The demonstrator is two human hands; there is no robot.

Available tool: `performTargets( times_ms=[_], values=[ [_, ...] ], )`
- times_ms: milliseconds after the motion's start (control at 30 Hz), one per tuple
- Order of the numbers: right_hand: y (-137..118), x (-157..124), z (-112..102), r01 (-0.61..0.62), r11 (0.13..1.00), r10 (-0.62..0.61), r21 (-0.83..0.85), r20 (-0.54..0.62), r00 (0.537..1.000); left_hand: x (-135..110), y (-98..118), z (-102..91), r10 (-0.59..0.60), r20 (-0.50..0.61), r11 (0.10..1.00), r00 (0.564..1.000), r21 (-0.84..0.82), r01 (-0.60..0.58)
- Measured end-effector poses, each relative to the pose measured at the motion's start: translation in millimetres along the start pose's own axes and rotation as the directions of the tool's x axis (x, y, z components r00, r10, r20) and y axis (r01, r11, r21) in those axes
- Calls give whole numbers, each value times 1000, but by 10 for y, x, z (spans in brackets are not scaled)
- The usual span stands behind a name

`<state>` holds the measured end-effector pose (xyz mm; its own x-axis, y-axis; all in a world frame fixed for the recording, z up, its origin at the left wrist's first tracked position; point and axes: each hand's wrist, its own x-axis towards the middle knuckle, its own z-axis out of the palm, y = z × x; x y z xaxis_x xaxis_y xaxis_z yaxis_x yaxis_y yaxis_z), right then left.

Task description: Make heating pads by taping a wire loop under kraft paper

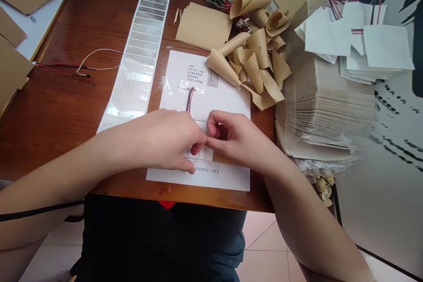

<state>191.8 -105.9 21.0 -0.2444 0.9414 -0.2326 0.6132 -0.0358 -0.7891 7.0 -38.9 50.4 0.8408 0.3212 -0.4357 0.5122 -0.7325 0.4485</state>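
Note:
Both my hands are over a printed white sheet [168, 174] on the wooden table. My left hand [172, 139] rests palm down on it, thumb and forefinger apart. Close against its fingertips, my right hand [234, 139] is curled, with thumb and forefinger drawn together; whatever they pinch is hidden. Under the hands lies a pale rectangular piece [206, 154], mostly covered. Red and black wires [189, 99] run up from behind my left hand to a strip of clear tape [198, 90] on the sheet.
Left of the sheet runs a strip of clear labels [142, 39]. Curled brown paper pieces [256, 64] and a brown paper stack [205, 24] lie beyond it. At right stands a tall stack [333, 110] topped by white wired pads [333, 33]. Loose wires [62, 66] lie at left.

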Motion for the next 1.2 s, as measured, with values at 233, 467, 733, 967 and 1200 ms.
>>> performTargets(
  times_ms=[233,467,733,967,1200],
  values=[
    [20,17,11,30,999,-30,-16,-28,999,-12,11,-8,-17,22,1000,1000,13,17],
    [63,15,-11,-76,971,88,227,-42,995,13,91,31,-26,45,999,999,41,24],
    [44,12,-75,-180,889,239,420,-91,967,4,70,46,-10,10,999,1000,48,10],
    [1,-49,-27,-86,979,94,186,-38,995,-8,58,23,-35,25,998,999,59,34],
    [16,-38,-7,-71,994,88,85,-206,975,4,76,59,-22,25,998,999,58,20]
  ],
)
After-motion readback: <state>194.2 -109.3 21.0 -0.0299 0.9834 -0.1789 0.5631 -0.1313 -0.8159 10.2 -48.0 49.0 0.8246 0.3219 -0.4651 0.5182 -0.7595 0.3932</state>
